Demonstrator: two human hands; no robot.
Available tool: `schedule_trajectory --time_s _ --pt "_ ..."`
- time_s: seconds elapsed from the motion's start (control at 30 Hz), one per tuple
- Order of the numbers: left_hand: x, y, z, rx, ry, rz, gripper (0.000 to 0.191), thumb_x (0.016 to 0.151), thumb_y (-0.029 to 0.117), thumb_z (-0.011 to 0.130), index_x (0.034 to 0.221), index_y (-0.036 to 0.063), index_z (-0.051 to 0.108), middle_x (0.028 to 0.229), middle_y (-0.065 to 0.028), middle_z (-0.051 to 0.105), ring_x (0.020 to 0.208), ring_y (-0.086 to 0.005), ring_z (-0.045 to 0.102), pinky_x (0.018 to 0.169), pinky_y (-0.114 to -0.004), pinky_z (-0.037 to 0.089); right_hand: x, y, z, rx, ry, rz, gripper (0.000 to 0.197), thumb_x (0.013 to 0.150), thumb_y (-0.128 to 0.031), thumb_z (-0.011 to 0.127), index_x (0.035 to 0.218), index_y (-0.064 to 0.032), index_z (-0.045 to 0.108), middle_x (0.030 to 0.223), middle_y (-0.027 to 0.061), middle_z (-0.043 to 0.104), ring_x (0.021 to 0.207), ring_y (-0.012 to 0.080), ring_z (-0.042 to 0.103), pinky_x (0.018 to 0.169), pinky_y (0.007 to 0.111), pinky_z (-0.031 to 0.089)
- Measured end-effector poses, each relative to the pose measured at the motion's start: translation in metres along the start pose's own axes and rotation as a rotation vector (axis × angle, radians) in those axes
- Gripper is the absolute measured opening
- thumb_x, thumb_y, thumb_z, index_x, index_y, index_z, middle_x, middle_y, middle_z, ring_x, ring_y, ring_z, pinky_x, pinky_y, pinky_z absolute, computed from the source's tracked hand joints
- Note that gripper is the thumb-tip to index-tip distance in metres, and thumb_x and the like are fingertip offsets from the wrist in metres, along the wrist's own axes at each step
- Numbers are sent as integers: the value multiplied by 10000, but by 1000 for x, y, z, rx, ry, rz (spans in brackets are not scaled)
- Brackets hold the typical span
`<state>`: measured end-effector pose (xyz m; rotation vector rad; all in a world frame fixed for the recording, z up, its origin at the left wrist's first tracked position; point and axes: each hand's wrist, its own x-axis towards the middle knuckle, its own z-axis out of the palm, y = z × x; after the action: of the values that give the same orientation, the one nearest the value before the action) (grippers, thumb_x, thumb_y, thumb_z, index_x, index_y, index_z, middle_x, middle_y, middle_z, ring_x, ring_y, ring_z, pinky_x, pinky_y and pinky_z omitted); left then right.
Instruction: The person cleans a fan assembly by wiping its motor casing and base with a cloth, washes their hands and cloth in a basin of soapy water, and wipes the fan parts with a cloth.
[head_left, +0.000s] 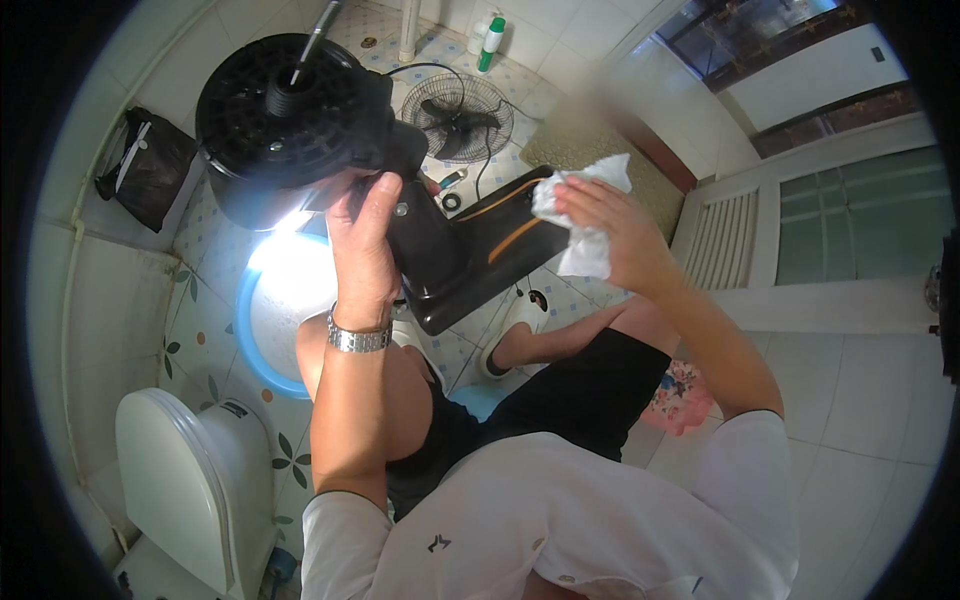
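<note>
A black electric fan body, with its round motor housing (240, 142) and flat base (472, 262), is held up in front of me. A metal shaft (319, 37) sticks out of the housing. My left hand (367, 244) grips the neck between housing and base, thumb on the near side. At the far end of the base, my right hand (619, 236) presses a crumpled white cloth or paper wipe (589, 251) against the surface. Two orange stripes run along the base. A bright light glares just below the housing.
A fan grille with black blades (457, 120) lies on the tiled floor beyond. At left are a blue-rimmed basin (244, 330), a toilet (172, 480) and a black bag (157, 169). A green-and-white bottle (491, 45) stands by the back wall; a louvred door (720, 240) is at right.
</note>
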<state>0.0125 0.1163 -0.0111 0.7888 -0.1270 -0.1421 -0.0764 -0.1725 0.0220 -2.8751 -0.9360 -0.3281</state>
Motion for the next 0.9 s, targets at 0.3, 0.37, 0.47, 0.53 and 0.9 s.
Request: schedule_trajectory --time_s 0.3,0.37,0.47,0.53,0.9 --pt "-9 -9 7 199 -61 -26 298 899 177 625 1077 -62 619 904 -161 694 799 -206 674 719 -313 558 12 17 29 735 -88 429 446 938 -102 546 1380 -52 508 1445 141 497 1339 305 470 1103 365 367" --pt "-4 -17 -14 298 -86 -20 298 898 167 624 1088 -61 617 912 -161 694 802 -212 676 733 -321 559 2 34 34 752 -74 437 430 980 -127 518 1398 -31 485 1429 122 521 1335 222 466 1123 347 332" --pt "-4 -13 -10 361 -99 -5 307 893 153 626 1112 -62 607 924 -164 691 818 -226 676 752 -337 561 5 43 19 754 -343 948 367 1005 -135 476 1353 -32 535 1298 89 617 1204 198 568 1043 333 412" --pt "-10 -8 -1 320 -101 -11 318 890 149 629 1124 -63 599 928 -167 688 829 -234 673 756 -345 561 15 45 8 1115 56 922 341 1007 -189 483 1286 -18 581 1203 81 652 1090 159 609 951 308 464" --pt "-14 -1 0 324 -148 7 438 826 222 693 1147 -46 563 886 -150 653 831 -261 649 716 -352 539 44 24 38 767 -369 692 424 773 -25 522 1184 -14 630 1102 179 661 1002 302 617 852 329 471"
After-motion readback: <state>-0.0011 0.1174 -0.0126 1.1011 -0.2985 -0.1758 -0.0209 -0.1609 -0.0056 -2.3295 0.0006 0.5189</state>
